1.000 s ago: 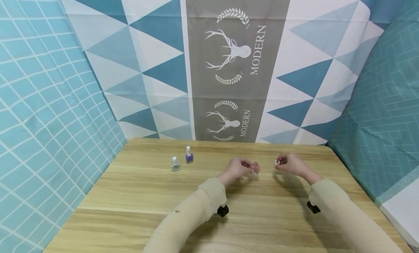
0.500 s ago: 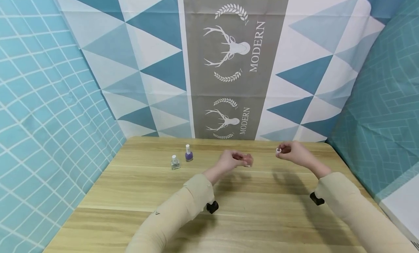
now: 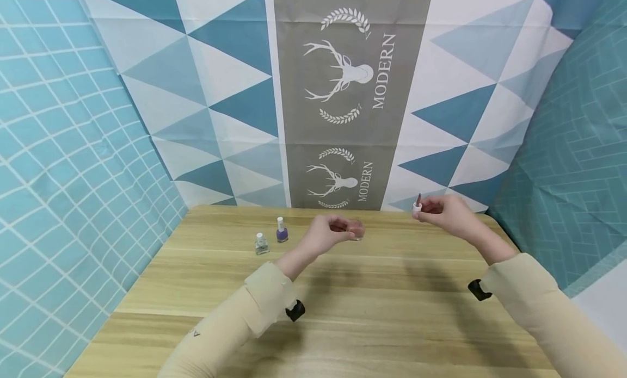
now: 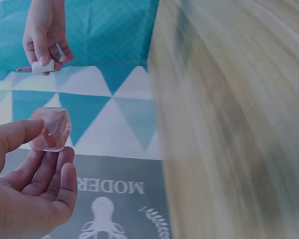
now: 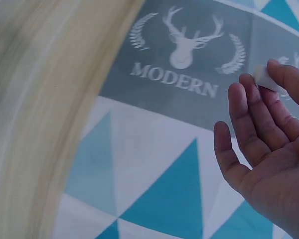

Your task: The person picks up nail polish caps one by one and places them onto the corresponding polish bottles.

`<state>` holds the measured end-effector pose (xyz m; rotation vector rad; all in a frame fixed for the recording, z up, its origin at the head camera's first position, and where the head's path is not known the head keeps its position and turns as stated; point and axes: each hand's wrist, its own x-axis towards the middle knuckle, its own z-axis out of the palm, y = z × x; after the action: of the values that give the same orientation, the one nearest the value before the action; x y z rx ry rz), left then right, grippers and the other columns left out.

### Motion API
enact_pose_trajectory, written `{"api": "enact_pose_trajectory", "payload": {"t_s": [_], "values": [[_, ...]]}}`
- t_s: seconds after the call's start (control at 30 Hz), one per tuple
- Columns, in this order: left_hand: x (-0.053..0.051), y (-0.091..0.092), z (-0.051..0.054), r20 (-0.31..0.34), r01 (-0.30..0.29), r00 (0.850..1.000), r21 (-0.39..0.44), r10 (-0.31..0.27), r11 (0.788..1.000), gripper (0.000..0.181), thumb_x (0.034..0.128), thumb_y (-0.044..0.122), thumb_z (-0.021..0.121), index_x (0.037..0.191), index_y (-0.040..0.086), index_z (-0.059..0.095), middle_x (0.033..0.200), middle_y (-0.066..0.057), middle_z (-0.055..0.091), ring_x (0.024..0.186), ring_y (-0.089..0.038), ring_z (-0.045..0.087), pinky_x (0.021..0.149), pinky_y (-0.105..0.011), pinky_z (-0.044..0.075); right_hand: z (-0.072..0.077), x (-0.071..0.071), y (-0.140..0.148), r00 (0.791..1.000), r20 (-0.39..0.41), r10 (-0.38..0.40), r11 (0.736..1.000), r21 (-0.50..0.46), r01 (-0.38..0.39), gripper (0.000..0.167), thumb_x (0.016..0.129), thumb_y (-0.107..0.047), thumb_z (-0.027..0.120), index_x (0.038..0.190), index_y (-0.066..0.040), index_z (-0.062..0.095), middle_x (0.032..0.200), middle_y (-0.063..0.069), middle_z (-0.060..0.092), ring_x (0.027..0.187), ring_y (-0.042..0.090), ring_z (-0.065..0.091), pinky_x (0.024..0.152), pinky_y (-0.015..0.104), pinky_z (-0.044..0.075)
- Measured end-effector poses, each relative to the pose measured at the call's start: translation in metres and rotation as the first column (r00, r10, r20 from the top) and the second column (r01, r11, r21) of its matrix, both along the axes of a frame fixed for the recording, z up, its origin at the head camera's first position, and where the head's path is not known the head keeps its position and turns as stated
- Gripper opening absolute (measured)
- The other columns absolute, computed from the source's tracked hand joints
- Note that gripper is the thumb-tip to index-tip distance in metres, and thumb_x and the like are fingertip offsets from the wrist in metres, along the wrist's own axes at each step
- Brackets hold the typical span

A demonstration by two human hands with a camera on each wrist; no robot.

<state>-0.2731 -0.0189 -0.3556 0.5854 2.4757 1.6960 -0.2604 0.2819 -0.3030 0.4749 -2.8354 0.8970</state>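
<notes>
My left hand (image 3: 325, 234) pinches a small clear nail polish bottle (image 4: 52, 130) with pinkish polish, thumb on one face and fingers behind it. It is held above the table. To the right and higher, my right hand (image 3: 448, 215) pinches the white nail polish cap (image 3: 417, 207) between thumb and fingertips. A short brush (image 3: 419, 197) coated in reddish-brown points up from the cap in the head view. In the right wrist view the white cap (image 5: 267, 78) shows between thumb and fingers, its brush not visible. Cap and bottle are apart.
On the left part of the wooden table (image 3: 206, 291) stand two capped nail polish bottles, a clear one (image 3: 262, 245) and a purple one (image 3: 282, 234). A patterned cloth wall (image 3: 338, 111) rises behind the table, with blue cloths at both sides.
My left hand has moved left and slightly up with the bottle. The right hand has risen with the cap, and its brush has tipped to point upward. The two standing bottles remain in place.
</notes>
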Motion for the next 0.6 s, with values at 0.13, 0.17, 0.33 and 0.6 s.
{"api": "enact_pose_trajectory", "payload": {"t_s": [0.13, 0.17, 0.33, 0.6], "values": [[0.006, -0.009, 0.006, -0.061, 0.012, 0.998, 0.014, -0.011, 1.000, 0.023, 0.0801, 0.014, 0.075, 0.100, 0.004, 0.068, 0.089, -0.005, 0.068, 0.082, -0.013, 0.063, 0.072, -0.023, 0.052, 0.011, 0.008, -0.003, 1.000, -0.019, -0.016, 1.000, -0.022, 0.016, 0.038, 0.086, -0.034, 0.068, 0.106, -0.002, 0.066, 0.094, 0.010, 0.069, 0.085, 0.020, 0.065, 0.074, 0.030, 0.055], [0.007, -0.011, 0.007, -0.073, 0.012, 0.997, 0.013, -0.011, 1.000, 0.023, 0.0802, 0.014, 0.075, 0.099, 0.004, 0.068, 0.089, -0.004, 0.068, 0.081, -0.012, 0.063, 0.072, -0.023, 0.052, 0.013, 0.010, -0.003, 0.999, -0.026, -0.024, 0.999, -0.028, 0.023, 0.037, 0.086, -0.034, 0.068, 0.106, -0.003, 0.065, 0.094, 0.010, 0.069, 0.085, 0.020, 0.065, 0.074, 0.030, 0.054], [0.020, -0.019, 0.015, -0.088, -0.005, 0.996, 0.004, 0.005, 1.000, 0.024, 0.0809, 0.016, 0.074, 0.102, 0.007, 0.068, 0.092, -0.004, 0.068, 0.083, -0.013, 0.062, 0.072, -0.024, 0.052, 0.020, 0.019, -0.010, 0.993, -0.094, -0.076, 0.996, -0.063, 0.070, 0.034, 0.086, -0.036, 0.067, 0.103, -0.006, 0.066, 0.090, 0.008, 0.069, 0.078, 0.011, 0.063, 0.068, 0.022, 0.051], [0.037, -0.031, 0.023, -0.133, -0.030, 0.991, 0.027, 0.033, 0.999, 0.020, 0.0817, 0.015, 0.073, 0.101, 0.010, 0.068, 0.095, -0.003, 0.069, 0.083, -0.014, 0.064, 0.070, -0.024, 0.052, 0.029, 0.041, -0.027, 0.977, -0.175, -0.125, 0.979, -0.180, 0.093, 0.032, 0.087, -0.035, 0.067, 0.103, -0.008, 0.068, 0.091, 0.009, 0.068, 0.075, 0.006, 0.058, 0.062, 0.021, 0.049]]}}
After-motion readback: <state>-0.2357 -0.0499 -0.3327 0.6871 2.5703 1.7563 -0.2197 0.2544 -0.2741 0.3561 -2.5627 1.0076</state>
